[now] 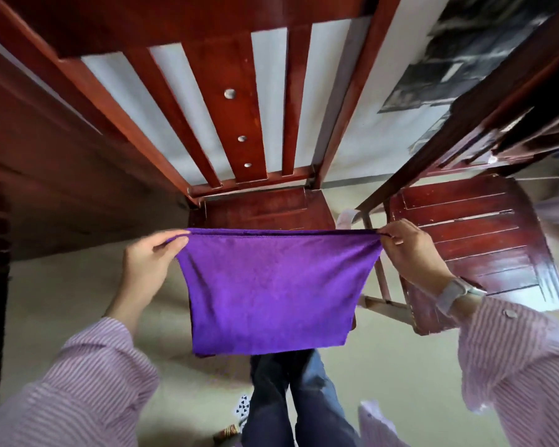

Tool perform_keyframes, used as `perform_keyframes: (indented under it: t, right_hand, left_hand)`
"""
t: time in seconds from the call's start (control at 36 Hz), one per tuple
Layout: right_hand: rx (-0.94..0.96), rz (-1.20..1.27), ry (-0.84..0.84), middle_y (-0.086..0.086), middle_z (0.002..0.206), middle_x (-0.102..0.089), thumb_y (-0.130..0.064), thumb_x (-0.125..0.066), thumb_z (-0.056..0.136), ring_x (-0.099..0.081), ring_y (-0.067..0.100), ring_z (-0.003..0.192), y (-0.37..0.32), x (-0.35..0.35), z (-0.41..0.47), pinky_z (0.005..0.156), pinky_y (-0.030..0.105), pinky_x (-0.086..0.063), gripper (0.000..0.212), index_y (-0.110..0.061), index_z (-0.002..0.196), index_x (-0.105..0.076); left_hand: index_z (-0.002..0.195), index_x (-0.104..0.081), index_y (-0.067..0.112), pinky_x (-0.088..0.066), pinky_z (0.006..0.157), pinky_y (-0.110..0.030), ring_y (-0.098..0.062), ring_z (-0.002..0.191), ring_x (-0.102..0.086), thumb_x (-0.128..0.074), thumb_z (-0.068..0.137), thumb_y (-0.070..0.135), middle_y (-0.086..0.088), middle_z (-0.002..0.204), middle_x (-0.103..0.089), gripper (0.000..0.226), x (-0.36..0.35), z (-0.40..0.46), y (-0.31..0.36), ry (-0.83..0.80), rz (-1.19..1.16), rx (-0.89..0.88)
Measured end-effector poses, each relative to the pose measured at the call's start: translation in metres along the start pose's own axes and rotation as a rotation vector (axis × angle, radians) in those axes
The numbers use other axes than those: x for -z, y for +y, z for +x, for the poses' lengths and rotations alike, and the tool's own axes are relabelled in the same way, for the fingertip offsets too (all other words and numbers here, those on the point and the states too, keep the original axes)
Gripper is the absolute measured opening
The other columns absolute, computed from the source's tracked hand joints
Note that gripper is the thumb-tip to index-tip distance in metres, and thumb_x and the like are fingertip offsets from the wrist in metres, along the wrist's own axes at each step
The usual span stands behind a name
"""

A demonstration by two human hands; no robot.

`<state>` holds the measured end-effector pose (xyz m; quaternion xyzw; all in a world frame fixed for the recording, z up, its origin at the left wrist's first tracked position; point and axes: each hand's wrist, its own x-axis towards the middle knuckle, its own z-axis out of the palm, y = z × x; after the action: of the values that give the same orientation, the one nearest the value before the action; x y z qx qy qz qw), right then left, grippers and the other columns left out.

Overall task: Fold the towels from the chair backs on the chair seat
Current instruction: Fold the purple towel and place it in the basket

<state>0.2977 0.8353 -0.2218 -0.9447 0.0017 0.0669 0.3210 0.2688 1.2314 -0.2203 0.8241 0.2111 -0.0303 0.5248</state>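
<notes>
A purple towel (271,291) hangs stretched between my two hands, doubled over, with its top edge level and its lower edge loose in the air. My left hand (149,262) pinches the top left corner. My right hand (410,250) pinches the top right corner. The towel hangs in front of the red wooden chair seat (265,211) and hides the seat's near part. The slatted chair back (233,117) rises beyond the seat.
A second red wooden chair (471,240) stands close on the right, its seat beside my right hand. A dark wooden piece of furniture (46,175) fills the left. My legs (291,401) stand below the towel on a pale floor.
</notes>
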Motion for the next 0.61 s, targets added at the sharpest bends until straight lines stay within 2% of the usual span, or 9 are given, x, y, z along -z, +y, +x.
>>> perform_keyframes:
  t: [0.08,0.19,0.31,0.39,0.44,0.5,0.56,0.61]
  right_hand:
    - [-0.008,0.004,0.025,0.019,0.088,-0.063,0.006,-0.058,0.079,-0.061,0.035,0.082,-0.024,0.018,-0.012,0.079,0.048,-0.051,0.010,0.004,0.087,-0.064]
    - [0.044,-0.042,0.018,0.018,0.088,-0.064,0.003,-0.059,0.081,-0.062,0.034,0.083,-0.052,0.047,-0.023,0.077,0.043,-0.050,0.009,0.001,0.088,-0.064]
    - [0.127,-0.089,0.042,0.013,0.091,-0.066,0.002,-0.059,0.082,-0.063,0.030,0.083,-0.075,0.077,-0.029,0.077,0.035,-0.049,0.011,0.000,0.091,-0.066]
    - [0.184,-0.139,0.060,0.014,0.091,-0.066,0.001,-0.059,0.083,-0.063,0.030,0.081,-0.087,0.099,-0.028,0.075,0.033,-0.048,0.012,0.000,0.091,-0.067]
    - [0.223,-0.165,0.088,0.014,0.090,-0.066,0.003,-0.058,0.083,-0.064,0.030,0.080,-0.096,0.113,-0.026,0.074,0.035,-0.049,0.012,0.001,0.091,-0.067]
    - [0.254,-0.163,0.119,0.014,0.089,-0.066,0.005,-0.058,0.082,-0.064,0.030,0.080,-0.105,0.125,-0.022,0.075,0.037,-0.051,0.013,0.000,0.090,-0.067]
    - [0.276,-0.144,0.157,0.014,0.089,-0.066,0.008,-0.057,0.081,-0.064,0.028,0.081,-0.114,0.136,-0.019,0.077,0.030,-0.049,0.015,0.001,0.089,-0.067]
    - [0.261,-0.072,0.204,0.010,0.087,-0.064,0.011,-0.056,0.080,-0.063,0.024,0.080,-0.122,0.146,-0.015,0.077,0.016,-0.046,0.018,0.001,0.089,-0.068]
  left_hand:
    - [0.096,-0.067,0.015,-0.044,0.076,-0.006,0.012,0.070,-0.058,-0.061,0.083,0.001,0.029,0.071,-0.067,0.019,0.019,-0.014,0.023,0.005,-0.035,-0.014]
    - [0.096,-0.068,0.004,-0.042,0.069,-0.001,0.014,0.066,-0.057,-0.064,0.080,-0.002,0.012,0.077,-0.066,0.018,0.042,-0.029,0.058,0.040,-0.036,-0.104]
    - [0.079,-0.070,0.016,-0.043,0.065,-0.002,0.012,0.063,-0.058,-0.069,0.075,-0.001,0.023,0.063,-0.066,0.017,0.064,-0.038,0.086,0.085,-0.046,-0.122]
    - [0.072,-0.068,0.021,-0.042,0.065,-0.001,0.012,0.064,-0.057,-0.072,0.072,0.000,0.029,0.066,-0.065,0.021,0.078,-0.043,0.105,0.077,-0.007,-0.167]
    - [0.070,-0.068,0.026,-0.042,0.067,-0.002,0.012,0.066,-0.058,-0.074,0.071,0.002,0.028,0.069,-0.066,0.025,0.085,-0.046,0.116,0.078,0.018,-0.199]
    - [0.073,-0.070,0.018,-0.041,0.066,-0.001,0.013,0.066,-0.058,-0.075,0.070,0.002,0.017,0.067,-0.067,0.016,0.091,-0.049,0.126,0.088,0.025,-0.222]
    - [0.078,-0.071,0.009,-0.040,0.066,0.000,0.013,0.066,-0.057,-0.074,0.071,0.002,0.013,0.073,-0.065,0.011,0.096,-0.051,0.137,0.106,0.030,-0.243]
    - [0.077,-0.069,0.011,-0.041,0.066,0.000,0.013,0.065,-0.058,-0.074,0.071,0.002,0.012,0.072,-0.066,0.012,0.101,-0.052,0.148,0.115,0.015,-0.241]
